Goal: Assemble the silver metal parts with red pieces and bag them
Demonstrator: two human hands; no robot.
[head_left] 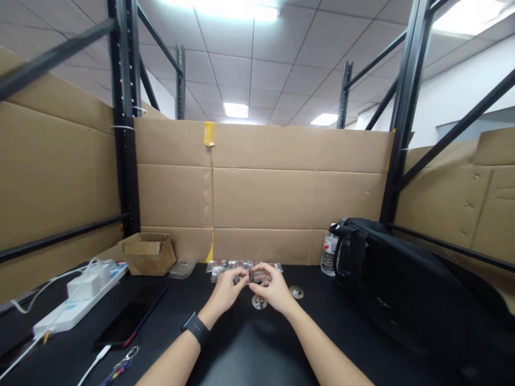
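Both hands meet over the middle of the black table. My left hand, with a dark watch on its wrist, has its fingers closed at a small dark piece. Fingers and thumb of my right hand pinch the same piece from the other side. Its kind is too small to make out. Just below the right hand lies a round metal disc with a red spot at its centre. A second metal disc rests to the right. Behind the hands are several small clear plastic packets, partly hidden.
At left are an open cardboard box, a clear bag, a white power strip, a dark tablet or phone and a keyring. A water bottle and black bag stand right. Cardboard walls enclose the table.
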